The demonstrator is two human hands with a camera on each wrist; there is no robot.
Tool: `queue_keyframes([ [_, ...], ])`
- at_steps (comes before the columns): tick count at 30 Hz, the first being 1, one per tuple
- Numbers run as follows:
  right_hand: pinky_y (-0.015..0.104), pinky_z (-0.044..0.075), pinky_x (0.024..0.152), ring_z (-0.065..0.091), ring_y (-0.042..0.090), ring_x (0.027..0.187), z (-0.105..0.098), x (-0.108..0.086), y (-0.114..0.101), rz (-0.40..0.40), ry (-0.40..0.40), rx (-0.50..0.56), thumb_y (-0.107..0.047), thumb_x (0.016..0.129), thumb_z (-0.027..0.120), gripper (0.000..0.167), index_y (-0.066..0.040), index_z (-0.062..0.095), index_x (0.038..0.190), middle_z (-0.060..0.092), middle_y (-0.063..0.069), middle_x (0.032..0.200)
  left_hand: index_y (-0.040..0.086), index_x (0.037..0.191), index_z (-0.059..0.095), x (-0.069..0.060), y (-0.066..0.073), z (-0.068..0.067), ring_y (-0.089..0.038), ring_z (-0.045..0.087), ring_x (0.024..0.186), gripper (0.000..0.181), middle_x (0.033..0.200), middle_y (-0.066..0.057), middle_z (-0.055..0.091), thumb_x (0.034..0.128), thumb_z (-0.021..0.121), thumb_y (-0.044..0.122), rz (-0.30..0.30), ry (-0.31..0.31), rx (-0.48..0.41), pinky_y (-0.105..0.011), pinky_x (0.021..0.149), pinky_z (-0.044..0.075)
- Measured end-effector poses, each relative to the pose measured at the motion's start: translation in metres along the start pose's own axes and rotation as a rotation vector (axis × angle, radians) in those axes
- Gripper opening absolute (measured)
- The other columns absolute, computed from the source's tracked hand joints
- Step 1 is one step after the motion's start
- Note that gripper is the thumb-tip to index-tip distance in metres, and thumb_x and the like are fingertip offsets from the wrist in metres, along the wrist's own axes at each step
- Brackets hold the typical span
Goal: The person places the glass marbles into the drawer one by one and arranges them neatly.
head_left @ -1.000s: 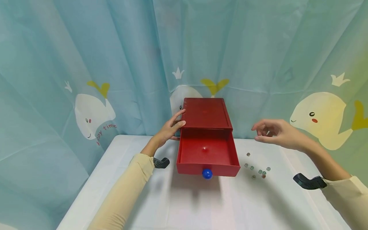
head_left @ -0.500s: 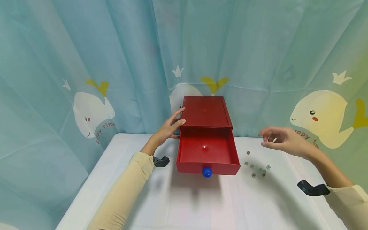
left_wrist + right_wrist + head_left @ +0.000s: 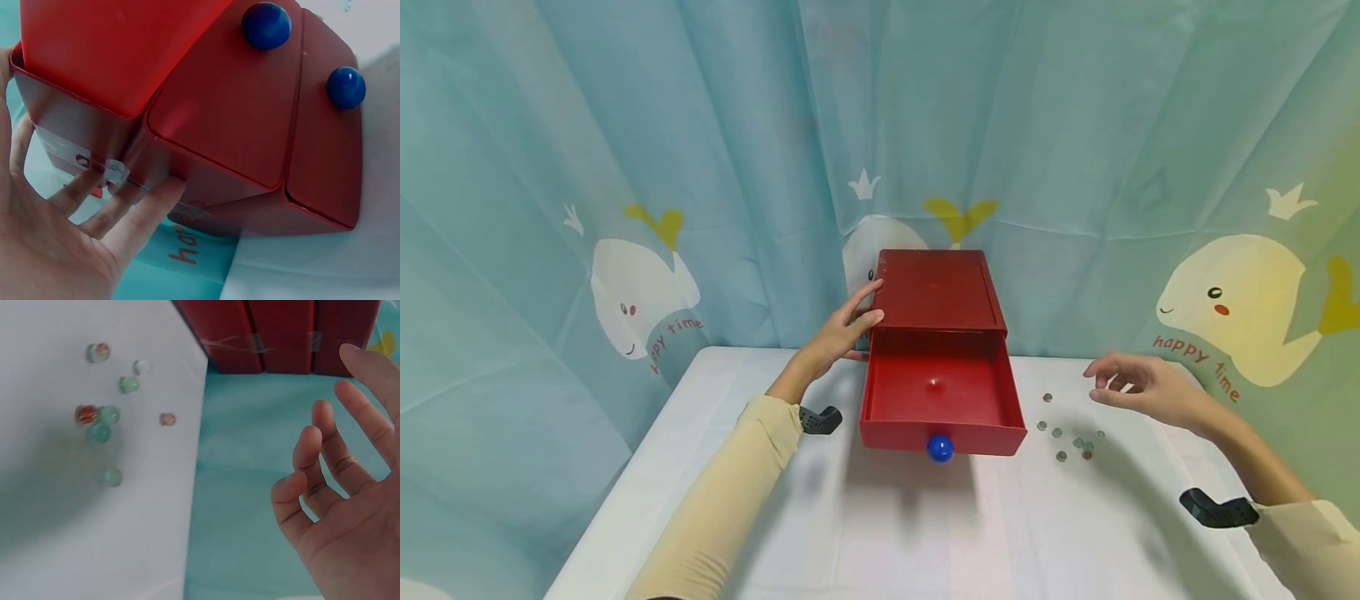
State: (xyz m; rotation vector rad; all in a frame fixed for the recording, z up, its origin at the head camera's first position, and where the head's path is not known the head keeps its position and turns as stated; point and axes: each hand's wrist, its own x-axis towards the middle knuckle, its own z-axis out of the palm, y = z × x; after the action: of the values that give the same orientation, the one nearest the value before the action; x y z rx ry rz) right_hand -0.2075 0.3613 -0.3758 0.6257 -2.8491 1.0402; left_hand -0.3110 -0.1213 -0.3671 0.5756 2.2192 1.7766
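A red drawer unit (image 3: pixel 936 292) stands at the back of the table. Its top drawer (image 3: pixel 934 392), with a blue knob (image 3: pixel 940 448), is pulled out and looks bare inside. My left hand (image 3: pixel 827 342) rests on the unit's left side, fingers spread and touching its wall in the left wrist view. Over the right part of the table hovers my right hand (image 3: pixel 1150 387), its fingers loosely bent and nothing in them. Below and left of it lie several small glass marbles (image 3: pixel 1062 457), green, clear and reddish. The right wrist view shows a reddish marble (image 3: pixel 87 415) touching green ones.
In the left wrist view two lower drawers, with blue knobs (image 3: pixel 267 25), are pushed in. A white cloth (image 3: pixel 760 533) covers the table. Behind its back edge hangs a blue-green curtain (image 3: pixel 737 167) with whale prints. Clear tape (image 3: pixel 256 342) crosses the unit's side.
My right hand has moved right and down, away from the drawer, still holding nothing. The left hand, the drawer and the marbles have kept their places; the head view has shifted slightly.
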Motion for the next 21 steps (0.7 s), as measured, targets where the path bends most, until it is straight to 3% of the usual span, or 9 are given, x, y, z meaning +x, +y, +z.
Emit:
queue_keyframes([
  [15,0.025,0.052,0.068,0.068,0.011,0.081,0.021,-0.014,0.035,0.023,-0.022,0.06,-0.016,0.092,0.079,0.024,-0.018,0.07,0.114,0.067,0.001,0.097,0.049,0.159,0.029,-0.001,0.001,0.0,-0.033,0.041,0.143,0.065,0.163,-0.009,0.033,0.1001,0.056,0.046,-0.005,0.002,-0.007,-0.06,0.092,0.055],
  [21,0.026,0.052,0.071,0.067,0.009,0.086,0.028,-0.019,0.046,0.023,-0.038,0.058,-0.013,0.091,0.079,0.028,-0.009,0.07,0.117,0.069,0.004,0.106,0.049,0.159,0.029,0.0,0.001,0.0,-0.033,0.041,0.143,0.065,0.163,-0.009,0.033,0.1,0.057,0.047,-0.005,-0.004,-0.012,-0.059,0.092,0.056],
])
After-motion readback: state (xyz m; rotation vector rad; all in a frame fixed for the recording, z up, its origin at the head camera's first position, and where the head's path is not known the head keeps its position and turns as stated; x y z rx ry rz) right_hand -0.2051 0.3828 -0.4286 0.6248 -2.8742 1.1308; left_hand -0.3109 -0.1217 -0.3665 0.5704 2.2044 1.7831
